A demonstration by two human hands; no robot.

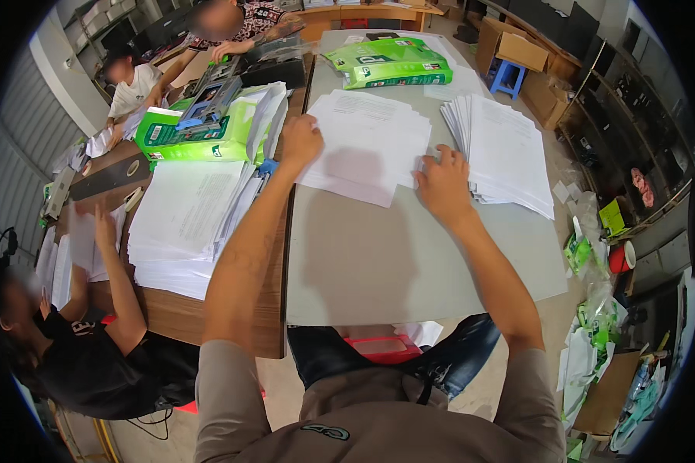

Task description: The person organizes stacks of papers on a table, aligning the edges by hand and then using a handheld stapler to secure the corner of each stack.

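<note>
Several loosely overlapping printed paper sheets (pixel 362 133) lie on the grey tabletop (pixel 353 260) in front of me. My left hand (pixel 302 139) touches their left edge, its fingers curled; whether it pinches a sheet cannot be told. At their right edge rests my right hand (pixel 443 176), fingers bent and spread, beside a fanned stack of printed sheets (pixel 507 150). Farther back is a green paper ream wrapper (pixel 391 62). To the left, a thick stack of printed paper (pixel 179 208) sits on the brown wooden table (pixel 237 321).
Green paper packages (pixel 231 130) carry a grey and blue device part (pixel 211 104). Several people work at the left table, one with hands (pixel 105 228) near papers. A blue stool (pixel 507 78), cardboard boxes (pixel 512 49) and a metal shelf (pixel 631 116) stand at right.
</note>
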